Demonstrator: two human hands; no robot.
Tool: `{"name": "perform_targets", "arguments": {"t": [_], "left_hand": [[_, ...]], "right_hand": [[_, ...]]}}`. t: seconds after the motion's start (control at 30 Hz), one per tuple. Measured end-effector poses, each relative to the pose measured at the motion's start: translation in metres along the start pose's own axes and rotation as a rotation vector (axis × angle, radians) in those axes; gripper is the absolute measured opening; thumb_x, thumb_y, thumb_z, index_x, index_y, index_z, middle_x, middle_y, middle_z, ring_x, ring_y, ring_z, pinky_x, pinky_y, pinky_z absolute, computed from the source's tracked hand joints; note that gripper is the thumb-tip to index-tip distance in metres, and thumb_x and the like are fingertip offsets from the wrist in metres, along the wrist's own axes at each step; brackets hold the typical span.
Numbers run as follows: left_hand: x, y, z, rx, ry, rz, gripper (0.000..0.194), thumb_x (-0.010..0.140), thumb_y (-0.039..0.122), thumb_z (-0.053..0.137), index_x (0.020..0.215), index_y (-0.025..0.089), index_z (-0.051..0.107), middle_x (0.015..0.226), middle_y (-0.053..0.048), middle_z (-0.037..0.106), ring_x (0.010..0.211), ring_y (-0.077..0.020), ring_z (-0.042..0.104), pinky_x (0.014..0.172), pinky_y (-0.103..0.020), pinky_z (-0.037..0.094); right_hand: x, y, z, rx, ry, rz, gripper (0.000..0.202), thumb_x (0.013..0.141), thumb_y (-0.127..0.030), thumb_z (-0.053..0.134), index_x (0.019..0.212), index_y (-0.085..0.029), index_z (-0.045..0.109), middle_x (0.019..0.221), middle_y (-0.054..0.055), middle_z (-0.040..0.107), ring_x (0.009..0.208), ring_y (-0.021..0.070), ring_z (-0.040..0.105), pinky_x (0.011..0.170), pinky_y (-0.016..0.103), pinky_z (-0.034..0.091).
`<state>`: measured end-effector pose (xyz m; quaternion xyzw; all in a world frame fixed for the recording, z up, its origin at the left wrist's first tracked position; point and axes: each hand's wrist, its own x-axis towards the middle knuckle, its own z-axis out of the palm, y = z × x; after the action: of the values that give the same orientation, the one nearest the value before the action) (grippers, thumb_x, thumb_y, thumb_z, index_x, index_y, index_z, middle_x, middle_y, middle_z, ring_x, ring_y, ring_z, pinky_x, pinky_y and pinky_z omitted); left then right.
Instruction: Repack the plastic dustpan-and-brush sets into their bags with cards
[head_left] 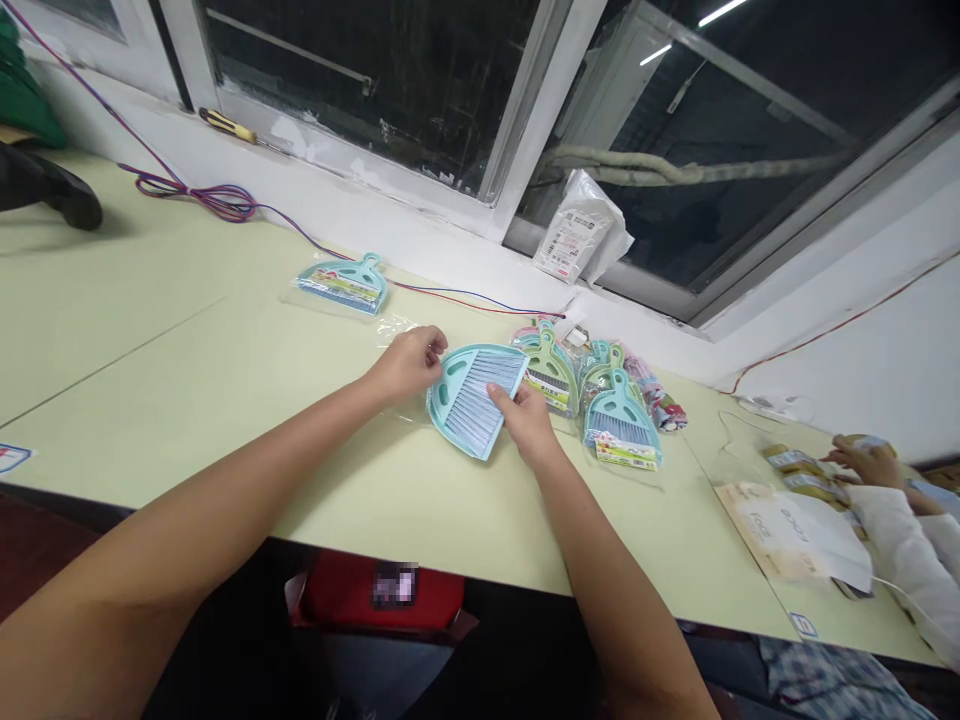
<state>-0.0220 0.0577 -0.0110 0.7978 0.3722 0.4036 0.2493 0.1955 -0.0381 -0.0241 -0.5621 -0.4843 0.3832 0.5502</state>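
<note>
A light blue dustpan with a brush (480,400) set in it is held above the pale table. My right hand (529,420) grips its right edge, thumb on the brush bristles. My left hand (412,362) is at the handle end, fingers curled together; what they pinch there is too small to make out. Clear plastic wrap (397,328) shows behind and under my left hand. Farther back on the left lies a bagged blue dustpan set (341,283). Right of my right hand are bagged sets, a green one (551,370) and a blue one (621,420).
Coiled red and blue cable (225,203) runs along the wall. A screwdriver (227,124) and a white package (577,235) rest on the window ledge. At the right, another person's hands (870,462) are near yellowish packs (806,480) and a paper bag (795,535).
</note>
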Motion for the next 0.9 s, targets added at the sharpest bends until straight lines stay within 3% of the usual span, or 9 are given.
{"name": "perform_targets", "arguments": {"t": [0.13,0.3,0.4,0.57,0.77,0.83,0.9], "left_hand": [[0.001,-0.001,-0.001,-0.074,0.063,-0.004,0.029,0.067,0.013,0.063,0.095,0.019,0.062,0.087,-0.003,0.067,0.074,-0.017,0.065,0.071,-0.031,0.055],[-0.001,0.005,0.002,-0.144,0.055,0.057,0.026,0.069,0.013,0.063,0.094,0.019,0.062,0.089,-0.002,0.066,0.074,-0.0152,0.065,0.073,-0.03,0.056],[-0.001,0.005,0.003,-0.152,0.078,0.094,0.025,0.07,0.013,0.062,0.095,0.019,0.062,0.092,-0.003,0.066,0.076,-0.0152,0.065,0.075,-0.03,0.057],[-0.003,0.004,0.007,-0.179,0.055,0.093,0.024,0.074,0.016,0.063,0.097,0.02,0.061,0.096,-0.003,0.066,0.082,-0.0163,0.066,0.081,-0.032,0.059],[-0.007,0.017,0.007,-0.202,-0.045,0.115,0.022,0.082,0.024,0.063,0.104,0.021,0.062,0.106,-0.006,0.069,0.095,-0.0195,0.067,0.091,-0.035,0.058],[-0.004,0.016,-0.004,-0.124,0.039,0.126,0.023,0.086,0.026,0.062,0.108,0.021,0.064,0.112,-0.007,0.069,0.103,-0.0214,0.066,0.097,-0.036,0.055],[0.002,0.009,-0.02,0.003,0.245,0.083,0.027,0.088,0.027,0.06,0.113,0.02,0.065,0.121,-0.009,0.068,0.114,-0.0247,0.063,0.102,-0.039,0.05]], "right_hand": [[-0.001,-0.001,-0.001,-0.037,0.022,-0.063,0.04,0.075,-0.051,0.08,0.099,-0.019,0.075,0.106,0.009,0.078,0.1,0.028,0.073,0.093,0.044,0.057],[0.003,0.002,-0.002,0.074,0.116,0.163,0.045,0.071,-0.051,0.082,0.1,-0.019,0.073,0.102,0.009,0.078,0.093,0.029,0.074,0.079,0.044,0.062],[0.006,0.003,-0.004,0.152,0.158,0.221,0.044,0.071,-0.048,0.083,0.102,-0.02,0.071,0.102,0.009,0.078,0.092,0.0284,0.074,0.08,0.045,0.063],[0.004,0.002,-0.001,0.176,0.107,0.208,0.044,0.07,-0.049,0.085,0.102,-0.021,0.07,0.102,0.007,0.078,0.094,0.0282,0.075,0.083,0.046,0.063],[0.001,0.004,0.008,0.225,0.037,0.212,0.045,0.069,-0.049,0.087,0.1,-0.022,0.071,0.1,0.007,0.079,0.098,0.0283,0.074,0.083,0.044,0.063],[0.003,0.005,0.007,0.279,0.043,0.232,0.044,0.07,-0.047,0.087,0.103,-0.022,0.07,0.103,0.006,0.079,0.1,0.0272,0.074,0.086,0.043,0.063],[0.006,0.007,0.004,0.316,0.051,0.236,0.043,0.071,-0.045,0.086,0.104,-0.022,0.07,0.105,0.006,0.078,0.101,0.0261,0.074,0.089,0.043,0.062]]}}
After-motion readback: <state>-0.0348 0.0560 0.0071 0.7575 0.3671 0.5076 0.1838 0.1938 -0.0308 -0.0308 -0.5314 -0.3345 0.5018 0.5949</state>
